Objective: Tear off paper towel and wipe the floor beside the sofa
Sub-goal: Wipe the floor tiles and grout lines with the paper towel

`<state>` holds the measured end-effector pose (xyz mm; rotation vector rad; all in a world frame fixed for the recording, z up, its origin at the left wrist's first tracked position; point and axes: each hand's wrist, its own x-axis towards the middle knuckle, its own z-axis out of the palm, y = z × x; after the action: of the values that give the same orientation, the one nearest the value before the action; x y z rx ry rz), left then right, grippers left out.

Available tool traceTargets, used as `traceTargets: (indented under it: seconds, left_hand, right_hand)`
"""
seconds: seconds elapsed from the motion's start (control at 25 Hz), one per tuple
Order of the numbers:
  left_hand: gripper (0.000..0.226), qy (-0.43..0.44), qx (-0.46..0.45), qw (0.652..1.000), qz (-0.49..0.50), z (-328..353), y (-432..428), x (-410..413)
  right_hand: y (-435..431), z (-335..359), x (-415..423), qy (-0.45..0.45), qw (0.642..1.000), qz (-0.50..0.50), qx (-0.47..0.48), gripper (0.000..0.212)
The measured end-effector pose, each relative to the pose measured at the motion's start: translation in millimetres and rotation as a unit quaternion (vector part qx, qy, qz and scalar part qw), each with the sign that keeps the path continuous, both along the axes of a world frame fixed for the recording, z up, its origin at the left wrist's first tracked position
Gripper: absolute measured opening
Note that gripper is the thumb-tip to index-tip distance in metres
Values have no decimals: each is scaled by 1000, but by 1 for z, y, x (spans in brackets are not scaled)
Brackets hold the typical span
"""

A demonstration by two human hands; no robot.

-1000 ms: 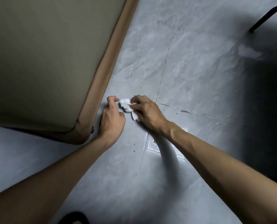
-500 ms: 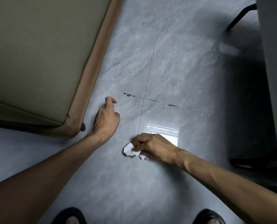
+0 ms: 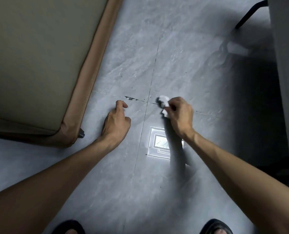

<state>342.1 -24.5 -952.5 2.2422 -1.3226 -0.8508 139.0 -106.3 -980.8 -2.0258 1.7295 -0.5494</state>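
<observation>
My right hand point(image 3: 180, 116) grips a crumpled white paper towel point(image 3: 163, 101) and presses it on the grey tiled floor point(image 3: 182, 65), right at a grout line. Dark dirt marks point(image 3: 131, 98) lie on that grout line to the left of the towel. My left hand point(image 3: 117, 122) rests on the floor with fingers loosely curled, holding nothing, between the towel and the sofa. The beige sofa point(image 3: 30, 65) with a tan edge fills the upper left; its corner point(image 3: 68, 132) is close to my left wrist.
A bright light reflection point(image 3: 157, 142) shines on the tile under my right wrist. A grey furniture side point(image 3: 287, 81) and a black leg point(image 3: 248, 16) stand at the right. My two dark slippers point(image 3: 68, 228) point(image 3: 215, 227) show at the bottom edge.
My right hand carried the towel from beside the sofa edge down toward me, then up and right onto the grout line. My left hand let go of the towel and stayed on the floor.
</observation>
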Motion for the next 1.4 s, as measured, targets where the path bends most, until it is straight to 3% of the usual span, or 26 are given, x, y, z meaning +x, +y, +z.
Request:
traceTargets:
  seconds: [0.2, 0.68, 0.84, 1.0, 1.08, 1.24, 1.4]
  left_hand:
    - [37, -5, 9, 1000, -29, 3, 0, -3]
    - [35, -38, 12, 991, -129, 13, 19, -3]
    - [35, -31, 24, 989, -140, 15, 20, 1]
    - [36, -36, 31, 989, -139, 15, 23, 5]
    - [36, -37, 32, 989, -137, 14, 24, 7]
    - [35, -42, 30, 989, -138, 13, 24, 7]
    - [35, -44, 34, 988, -143, 14, 24, 6]
  right_hand:
    - [39, 0, -3, -33, 985, 162, 45, 4]
    - [131, 14, 4, 34, 982, 175, 67, 10]
    - [145, 18, 0, 78, 960, 233, 137, 32]
    - [114, 27, -2, 193, 923, 330, 32, 18]
    - [104, 27, -1, 170, 910, 378, -2, 17]
    - [109, 20, 6, 66, 922, 377, 63, 20]
    - [117, 21, 10, 51, 913, 401, 58, 12]
